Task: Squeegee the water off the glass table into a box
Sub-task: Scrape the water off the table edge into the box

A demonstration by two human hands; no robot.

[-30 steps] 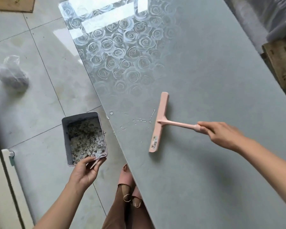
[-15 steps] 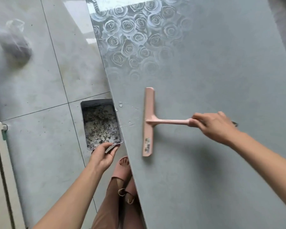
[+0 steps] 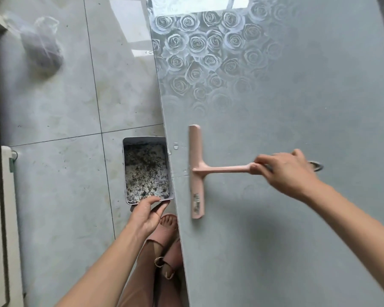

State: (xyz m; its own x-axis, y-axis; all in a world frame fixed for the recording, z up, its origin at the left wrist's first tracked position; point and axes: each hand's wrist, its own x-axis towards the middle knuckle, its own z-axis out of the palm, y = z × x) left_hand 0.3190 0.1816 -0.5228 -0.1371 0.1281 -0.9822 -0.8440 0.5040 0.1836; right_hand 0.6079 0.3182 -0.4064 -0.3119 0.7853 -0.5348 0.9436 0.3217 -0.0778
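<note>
Foot: a sandalled foot point(image 3: 167, 224) stands on the tiled floor point(image 3: 53, 196), just nearer than the left fingers point(image 3: 162, 208) and beside the edge of the glass surface point(image 3: 275, 251).
Left hand: the left hand point(image 3: 145, 214) holds the box point(image 3: 146, 171) by its near end, thumb on the rim and fingers curled beneath.
Box: open-topped and speckled with dark grit inside, it reaches away from the left fingers, tight against the surface's edge.
Right hand: the right hand point(image 3: 286, 173), slightly blurred, has its fingers point(image 3: 262, 161) wrapped round the end of the handle.
Squeegee: the pink squeegee point(image 3: 196, 171) stretches left from the right fingers, its blade lying along the edge, near the box.
Water: water drops point(image 3: 175, 146) sit between blade and edge.
Beyond: a rose pattern point(image 3: 208, 52) shows in the glass far past both hands; a plastic bag point(image 3: 41, 48) lies on the floor, far beyond the left fingers.
</note>
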